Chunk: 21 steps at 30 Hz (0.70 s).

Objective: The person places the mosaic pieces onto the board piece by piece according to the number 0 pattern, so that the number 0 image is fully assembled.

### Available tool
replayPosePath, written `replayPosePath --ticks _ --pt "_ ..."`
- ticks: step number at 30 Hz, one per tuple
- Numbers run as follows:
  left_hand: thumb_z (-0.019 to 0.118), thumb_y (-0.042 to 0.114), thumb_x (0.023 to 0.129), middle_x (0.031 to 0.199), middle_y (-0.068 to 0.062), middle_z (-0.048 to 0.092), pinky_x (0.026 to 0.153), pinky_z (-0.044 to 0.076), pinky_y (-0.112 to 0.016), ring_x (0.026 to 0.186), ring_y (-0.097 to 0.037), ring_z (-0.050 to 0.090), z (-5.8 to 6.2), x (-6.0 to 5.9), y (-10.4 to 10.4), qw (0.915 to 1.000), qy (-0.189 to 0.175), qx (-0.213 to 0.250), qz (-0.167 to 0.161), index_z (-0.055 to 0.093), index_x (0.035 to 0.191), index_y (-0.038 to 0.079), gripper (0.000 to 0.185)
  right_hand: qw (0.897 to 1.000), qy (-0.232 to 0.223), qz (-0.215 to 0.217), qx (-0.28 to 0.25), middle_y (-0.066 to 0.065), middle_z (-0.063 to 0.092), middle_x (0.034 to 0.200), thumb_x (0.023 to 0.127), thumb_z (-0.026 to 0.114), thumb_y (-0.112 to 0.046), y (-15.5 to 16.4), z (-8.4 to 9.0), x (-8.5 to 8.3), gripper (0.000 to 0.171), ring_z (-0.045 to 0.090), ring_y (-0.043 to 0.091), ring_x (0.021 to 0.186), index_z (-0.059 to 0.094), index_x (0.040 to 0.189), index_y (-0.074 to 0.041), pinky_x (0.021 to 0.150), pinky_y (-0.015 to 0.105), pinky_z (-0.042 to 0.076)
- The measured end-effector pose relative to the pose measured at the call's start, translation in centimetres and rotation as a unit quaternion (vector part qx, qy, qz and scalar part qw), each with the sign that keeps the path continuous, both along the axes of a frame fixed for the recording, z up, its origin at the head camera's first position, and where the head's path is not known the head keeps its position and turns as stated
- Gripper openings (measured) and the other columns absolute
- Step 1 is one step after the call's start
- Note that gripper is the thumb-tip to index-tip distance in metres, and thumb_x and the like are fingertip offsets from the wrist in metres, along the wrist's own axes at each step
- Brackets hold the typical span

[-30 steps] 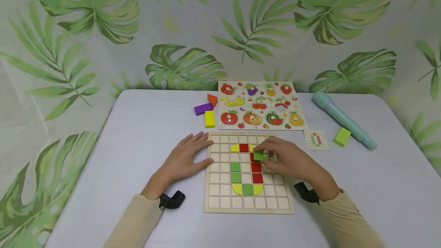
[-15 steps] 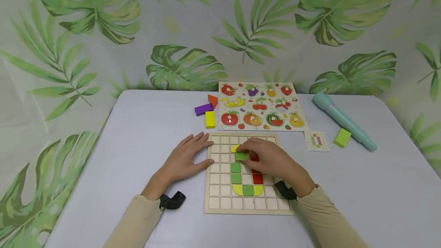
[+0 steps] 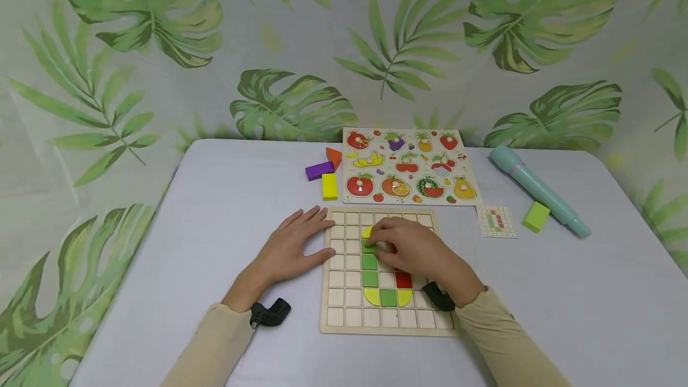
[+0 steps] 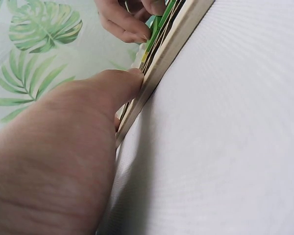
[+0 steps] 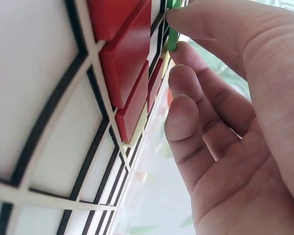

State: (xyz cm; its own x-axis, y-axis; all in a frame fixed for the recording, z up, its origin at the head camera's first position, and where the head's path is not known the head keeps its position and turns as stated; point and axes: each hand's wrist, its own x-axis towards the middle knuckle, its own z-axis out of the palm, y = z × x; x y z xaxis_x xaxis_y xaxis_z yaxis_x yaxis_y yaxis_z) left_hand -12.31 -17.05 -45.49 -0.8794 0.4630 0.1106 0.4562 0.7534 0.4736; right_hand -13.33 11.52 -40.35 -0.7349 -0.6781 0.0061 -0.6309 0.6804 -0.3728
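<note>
A wooden grid board [image 3: 344, 315] lies in front of me with green [image 3: 369, 278], red [image 3: 403, 279] and yellow [image 3: 371, 296] tiles set in it. My right hand [image 3: 376, 243] pinches a green square tile [image 3: 368, 248] low over the cell above the green column; the right wrist view shows the green tile [image 5: 173, 36] between thumb and fingers beside the red tiles [image 5: 127, 63]. My left hand [image 3: 301, 243] lies flat on the table, fingers straight, with fingertips on the board's left edge [image 4: 152, 83].
Behind the grid lie a fruit puzzle board [image 3: 408, 165] and purple [image 3: 318, 170], orange [image 3: 333, 157] and yellow [image 3: 329, 186] blocks. To the right are a small pattern card [image 3: 496, 220], a green block [image 3: 536, 217] and a teal tube [image 3: 537, 189].
My right hand carried the green tile leftward from over the red column to the cell above the green column and lowered it. The left hand stayed put.
</note>
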Motion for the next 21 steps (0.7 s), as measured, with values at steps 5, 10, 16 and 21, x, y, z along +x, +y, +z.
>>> replayPosePath --ticks 5,10,16,21 --pt "0.067 0.051 0.096 0.162 -0.004 0.044 0.13 0.02 -0.043 0.155 -0.021 0.032 0.0 0.0 0.1 1.0 0.001 0.001 -0.002 0.059 0.146 0.018 0.061 1.0 0.005 0.019 0.002 -0.006 0.071 0.113 0.092 0.079 -0.02 0.1 0.2 -0.1 0.021 0.064 0.013 0.102 0.081 0.113 -0.021 0.091 0.034 0.059" --pt "0.067 0.051 0.096 0.162 -0.004 0.044 0.13 0.02 -0.044 0.155 -0.021 0.031 0.0 -0.1 0.2 1.0 0.001 0.002 -0.003 0.06 0.146 0.018 0.06 0.999 0.013 0.037 0.013 -0.004 0.072 0.113 0.093 0.079 -0.019 0.4 0.5 -0.2 0.022 0.064 0.017 0.106 0.081 0.115 -0.021 0.095 0.037 0.059" --pt "0.068 0.05 0.096 0.162 -0.005 0.044 0.13 0.02 -0.045 0.155 -0.022 0.032 0.0 0.1 0.1 1.0 0.002 0.005 -0.005 0.06 0.145 0.018 0.06 1.0 -0.005 0.022 0.002 -0.003 0.071 0.117 0.094 0.076 -0.017 1.2 0.6 0.3 0.025 0.064 0.018 0.111 0.079 0.119 -0.021 0.099 0.04 0.058" --pt "0.068 0.05 0.095 0.162 -0.005 0.044 0.13 0.021 -0.045 0.155 -0.023 0.033 -0.3 0.3 -0.1 0.9999 0.003 0.01 -0.004 0.06 0.145 0.018 0.06 1.0 0.0 -0.021 -0.018 -0.007 0.071 0.115 0.093 0.078 -0.016 3.4 0.4 1.0 0.026 0.064 0.014 0.107 0.079 0.118 -0.022 0.092 0.036 0.06"
